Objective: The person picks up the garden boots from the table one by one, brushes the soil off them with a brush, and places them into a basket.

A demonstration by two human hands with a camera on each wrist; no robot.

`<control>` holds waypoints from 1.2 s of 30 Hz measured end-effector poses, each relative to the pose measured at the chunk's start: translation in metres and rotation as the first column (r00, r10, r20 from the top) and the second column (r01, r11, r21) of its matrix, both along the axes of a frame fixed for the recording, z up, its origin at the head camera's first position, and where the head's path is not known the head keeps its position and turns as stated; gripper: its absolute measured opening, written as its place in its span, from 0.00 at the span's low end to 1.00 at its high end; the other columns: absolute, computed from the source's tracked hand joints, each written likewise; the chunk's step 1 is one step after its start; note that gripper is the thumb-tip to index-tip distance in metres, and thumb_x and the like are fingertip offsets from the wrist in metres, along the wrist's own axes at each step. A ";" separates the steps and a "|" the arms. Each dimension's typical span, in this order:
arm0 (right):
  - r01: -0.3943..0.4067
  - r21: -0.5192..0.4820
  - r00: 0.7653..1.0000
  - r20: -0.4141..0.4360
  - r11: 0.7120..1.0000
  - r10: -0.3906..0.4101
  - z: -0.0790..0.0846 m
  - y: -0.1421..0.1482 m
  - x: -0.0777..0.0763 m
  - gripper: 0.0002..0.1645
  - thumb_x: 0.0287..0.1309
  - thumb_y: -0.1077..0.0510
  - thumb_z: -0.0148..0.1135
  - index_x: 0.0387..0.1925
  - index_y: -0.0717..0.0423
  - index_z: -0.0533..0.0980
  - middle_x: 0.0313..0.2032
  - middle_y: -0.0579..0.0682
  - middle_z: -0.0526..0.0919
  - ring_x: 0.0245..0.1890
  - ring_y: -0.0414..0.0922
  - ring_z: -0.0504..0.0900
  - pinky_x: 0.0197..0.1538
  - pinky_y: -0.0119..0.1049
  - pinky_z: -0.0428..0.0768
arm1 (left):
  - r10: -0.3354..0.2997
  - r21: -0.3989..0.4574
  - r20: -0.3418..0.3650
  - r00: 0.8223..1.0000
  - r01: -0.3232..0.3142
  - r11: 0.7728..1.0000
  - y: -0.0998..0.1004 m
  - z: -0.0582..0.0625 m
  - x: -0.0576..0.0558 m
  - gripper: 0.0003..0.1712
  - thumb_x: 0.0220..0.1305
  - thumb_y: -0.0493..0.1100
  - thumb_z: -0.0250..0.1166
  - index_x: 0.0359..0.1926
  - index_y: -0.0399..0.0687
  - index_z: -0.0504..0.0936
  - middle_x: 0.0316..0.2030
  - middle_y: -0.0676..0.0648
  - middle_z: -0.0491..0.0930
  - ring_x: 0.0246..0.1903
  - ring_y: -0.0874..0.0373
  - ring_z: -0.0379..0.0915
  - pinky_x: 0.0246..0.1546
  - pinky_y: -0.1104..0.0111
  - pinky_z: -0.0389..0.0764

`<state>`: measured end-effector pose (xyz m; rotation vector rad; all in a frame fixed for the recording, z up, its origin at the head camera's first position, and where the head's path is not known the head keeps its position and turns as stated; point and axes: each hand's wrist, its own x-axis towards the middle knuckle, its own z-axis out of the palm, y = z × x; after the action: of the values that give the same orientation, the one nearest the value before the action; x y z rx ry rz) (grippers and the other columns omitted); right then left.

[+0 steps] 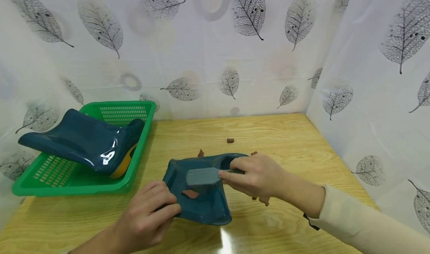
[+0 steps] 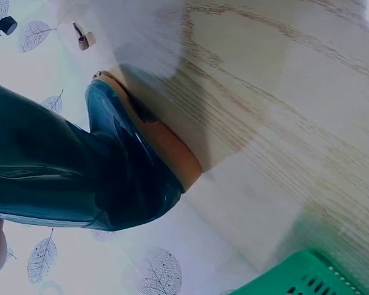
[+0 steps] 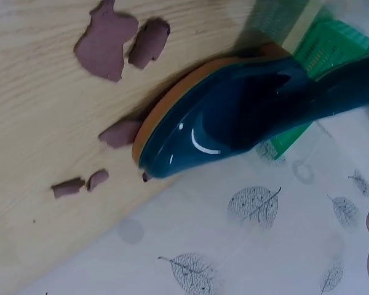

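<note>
A dark teal rubber boot [image 1: 205,209] with an orange-brown sole [image 2: 169,147] stands on the table, its shaft leaning towards me. My left hand [image 1: 146,213] grips the rim of the shaft at its left side. In my right hand [image 1: 256,175] is the handle of a flat, paddle-shaped grey tool [image 1: 203,176] resembling a brush; its underside is hidden. The tool's head is over the shaft, just above a reddish-brown flake [image 1: 190,193] lying on the boot. Around the foot, more brown flakes [image 3: 107,43] lie on the table, one against the sole's toe.
At the left sits a green plastic basket [image 1: 134,172] with a second teal boot [image 1: 90,138] lying in it, its shaft over the basket's edge. A small brown piece [image 1: 230,140] is farther back on the wooden table [image 1: 285,134]. Leaf-patterned curtains [image 1: 201,59] enclose the back and sides.
</note>
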<state>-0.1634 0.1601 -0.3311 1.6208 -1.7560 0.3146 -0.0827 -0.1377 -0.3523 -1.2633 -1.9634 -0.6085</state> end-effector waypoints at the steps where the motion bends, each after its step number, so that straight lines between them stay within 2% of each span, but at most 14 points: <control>1: 0.025 -0.003 1.000 -0.004 1.000 -0.025 0.000 0.001 0.000 0.16 0.73 0.52 0.52 0.46 0.50 0.85 0.26 0.46 0.79 0.17 0.35 0.71 0.18 0.22 0.67 | 0.000 0.002 -0.001 1.000 0.000 1.000 0.000 0.000 0.000 0.23 0.72 0.39 0.48 0.26 0.51 0.86 0.26 0.55 0.77 0.27 0.60 0.69 0.37 0.69 0.72; 3: 0.040 -0.015 0.999 0.001 0.999 -0.040 0.001 0.002 0.000 0.16 0.73 0.51 0.53 0.45 0.50 0.86 0.26 0.46 0.80 0.18 0.35 0.71 0.18 0.23 0.67 | 0.001 0.004 -0.001 1.000 -0.001 1.000 0.000 0.000 0.000 0.23 0.72 0.39 0.48 0.26 0.51 0.86 0.26 0.55 0.77 0.27 0.60 0.69 0.37 0.69 0.72; 8: -0.051 -0.044 0.999 0.014 0.998 0.052 0.000 0.000 0.002 0.13 0.69 0.55 0.59 0.49 0.51 0.85 0.27 0.46 0.80 0.19 0.35 0.73 0.20 0.21 0.69 | 0.004 -0.019 0.026 1.000 -0.003 1.000 -0.001 0.000 0.001 0.22 0.73 0.40 0.48 0.28 0.51 0.87 0.27 0.54 0.78 0.28 0.60 0.70 0.38 0.69 0.73; 12: 0.011 -0.003 1.000 -0.026 1.000 -0.011 -0.001 0.004 0.000 0.13 0.71 0.54 0.55 0.47 0.51 0.84 0.26 0.46 0.79 0.18 0.35 0.71 0.19 0.22 0.68 | 0.013 -0.034 0.037 0.999 -0.011 0.999 -0.001 0.000 0.002 0.22 0.72 0.40 0.48 0.28 0.51 0.87 0.27 0.55 0.78 0.28 0.60 0.70 0.39 0.69 0.72; 15: 0.045 -0.012 0.999 -0.003 0.999 -0.045 0.000 0.005 0.000 0.14 0.72 0.52 0.55 0.44 0.50 0.86 0.26 0.46 0.80 0.18 0.35 0.72 0.18 0.23 0.68 | 0.010 -0.032 0.032 0.999 -0.009 0.999 0.000 0.000 0.002 0.22 0.72 0.40 0.48 0.28 0.51 0.87 0.27 0.55 0.78 0.28 0.60 0.70 0.38 0.70 0.72; 18: -0.037 -0.039 0.998 0.050 0.999 0.039 0.004 0.002 0.002 0.13 0.69 0.54 0.59 0.47 0.51 0.85 0.27 0.46 0.80 0.20 0.35 0.73 0.20 0.21 0.70 | 0.010 -0.036 0.033 0.999 -0.008 0.999 0.000 0.000 0.002 0.22 0.72 0.40 0.48 0.28 0.51 0.87 0.27 0.55 0.78 0.28 0.61 0.70 0.38 0.70 0.72; 21: -0.085 -0.010 0.995 0.059 0.996 0.085 0.005 0.002 0.003 0.12 0.69 0.55 0.59 0.49 0.50 0.84 0.27 0.46 0.79 0.20 0.35 0.72 0.21 0.20 0.67 | 0.015 -0.042 0.038 0.999 -0.013 0.999 0.000 0.001 0.002 0.22 0.72 0.40 0.48 0.29 0.51 0.87 0.27 0.55 0.78 0.28 0.61 0.70 0.38 0.70 0.72; 24: -0.035 0.028 0.999 0.031 0.999 0.034 0.005 0.004 0.002 0.13 0.71 0.54 0.56 0.48 0.50 0.84 0.26 0.46 0.79 0.18 0.35 0.71 0.19 0.21 0.66 | 0.012 -0.035 0.028 1.000 -0.011 0.999 0.000 0.001 0.001 0.22 0.73 0.40 0.48 0.28 0.51 0.87 0.27 0.55 0.78 0.28 0.61 0.70 0.38 0.70 0.72; 27: 0.003 0.021 1.000 0.021 1.000 -0.004 0.007 0.005 0.001 0.13 0.71 0.53 0.56 0.46 0.49 0.85 0.26 0.46 0.79 0.18 0.35 0.72 0.18 0.22 0.67 | 0.008 -0.019 0.012 1.000 -0.008 1.000 0.000 0.001 0.000 0.23 0.72 0.39 0.47 0.27 0.51 0.87 0.26 0.55 0.77 0.27 0.61 0.69 0.37 0.69 0.72; 32: -0.078 0.001 0.997 0.028 0.997 0.078 0.011 0.003 0.000 0.12 0.68 0.55 0.61 0.49 0.49 0.84 0.27 0.45 0.79 0.20 0.35 0.72 0.19 0.21 0.65 | 0.007 -0.015 0.006 1.000 -0.007 1.000 -0.001 0.001 -0.002 0.23 0.73 0.39 0.47 0.27 0.51 0.86 0.26 0.55 0.77 0.27 0.60 0.69 0.37 0.69 0.72; 34: -0.079 0.029 0.997 0.015 0.996 0.079 0.012 0.003 -0.001 0.12 0.69 0.55 0.59 0.50 0.49 0.84 0.27 0.45 0.79 0.19 0.35 0.70 0.19 0.21 0.63 | 0.010 -0.017 0.007 1.000 -0.010 1.000 -0.001 0.002 -0.003 0.23 0.73 0.39 0.47 0.27 0.51 0.86 0.26 0.55 0.77 0.27 0.60 0.69 0.37 0.69 0.72; 36: -0.042 0.059 0.999 -0.004 0.997 0.043 0.012 0.004 -0.003 0.13 0.72 0.54 0.55 0.48 0.49 0.84 0.26 0.46 0.78 0.18 0.35 0.69 0.18 0.21 0.64 | 0.012 -0.017 0.005 1.000 -0.012 1.000 -0.001 0.002 -0.004 0.23 0.73 0.39 0.47 0.27 0.51 0.86 0.26 0.54 0.77 0.27 0.60 0.69 0.37 0.69 0.72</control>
<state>-0.1661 0.1644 -0.3192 1.7009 -1.7436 0.2810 -0.0868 -0.1387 -0.3508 -1.2604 -1.9827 -0.5916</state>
